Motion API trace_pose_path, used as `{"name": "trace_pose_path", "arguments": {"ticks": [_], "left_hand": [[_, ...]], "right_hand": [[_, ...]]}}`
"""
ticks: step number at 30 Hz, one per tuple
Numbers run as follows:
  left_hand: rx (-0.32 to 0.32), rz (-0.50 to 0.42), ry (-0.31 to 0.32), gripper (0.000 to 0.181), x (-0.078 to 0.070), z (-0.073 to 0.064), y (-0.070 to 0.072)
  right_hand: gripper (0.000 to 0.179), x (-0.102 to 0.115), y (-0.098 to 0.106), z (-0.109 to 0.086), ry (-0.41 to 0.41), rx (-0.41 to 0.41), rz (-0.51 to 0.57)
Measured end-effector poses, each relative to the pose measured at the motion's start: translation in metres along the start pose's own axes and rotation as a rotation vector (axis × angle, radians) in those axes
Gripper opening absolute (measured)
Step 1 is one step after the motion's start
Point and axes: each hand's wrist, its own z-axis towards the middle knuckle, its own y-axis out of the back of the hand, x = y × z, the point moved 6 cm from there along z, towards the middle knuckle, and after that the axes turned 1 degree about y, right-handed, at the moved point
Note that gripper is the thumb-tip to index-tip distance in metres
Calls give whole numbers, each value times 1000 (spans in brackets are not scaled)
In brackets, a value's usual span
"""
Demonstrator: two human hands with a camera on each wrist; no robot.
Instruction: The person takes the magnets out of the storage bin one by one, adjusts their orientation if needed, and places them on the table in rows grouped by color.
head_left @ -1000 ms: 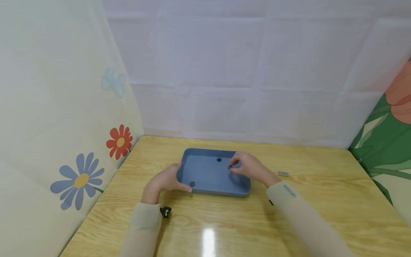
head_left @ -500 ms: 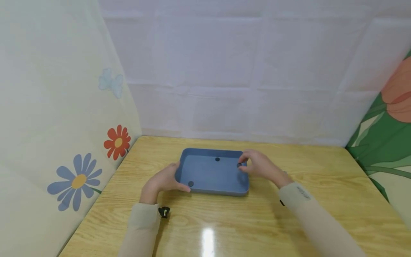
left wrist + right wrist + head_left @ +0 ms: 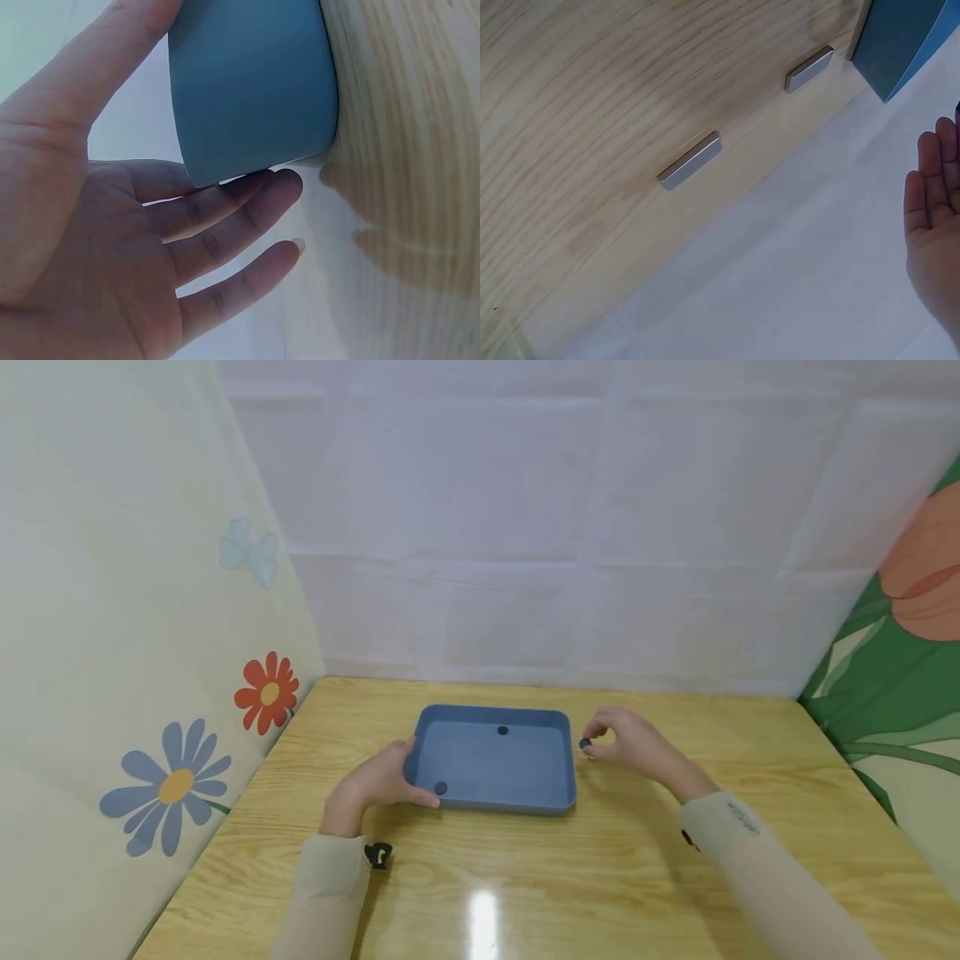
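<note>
A shallow blue rectangular tray [image 3: 491,760] sits on the table in the head view. My left hand [image 3: 381,777] holds its left end, thumb along the front wall and fingers at the left side; in the left wrist view the fingertips [image 3: 285,184] meet the tray's wall [image 3: 255,90]. Thumb and fingers of my right hand [image 3: 633,745] pinch a small dark disc [image 3: 586,743] just outside the right rim. Inside the tray lie two similar discs, one near the back [image 3: 502,731] and one at the front left [image 3: 441,787]. The right wrist view cuts off most of my right hand [image 3: 939,225].
Two small flat grey bars lie on the table in the right wrist view, a nearer bar [image 3: 691,161] and another bar [image 3: 810,70] close to the tray's end [image 3: 900,45]. A white cloth [image 3: 450,527] hangs behind the wooden table [image 3: 585,877], with flower-printed cloths at both sides.
My right hand has moved right, from over the tray to beyond its right rim, with the pinched disc. The grey bar seen earlier at the right is now hidden in the head view.
</note>
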Motion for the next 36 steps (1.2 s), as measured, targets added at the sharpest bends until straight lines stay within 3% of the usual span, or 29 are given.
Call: {"name": "trace_pose_path", "arguments": {"ticks": [11,36], "left_hand": [[0,8,-10,135,-2,0,1],[-7,3,-6,133,-2,-2,0]], "right_hand": [[9,-10,2,-14,-11,4,16],[10,-36,-38,-33,-102,72,58]]}}
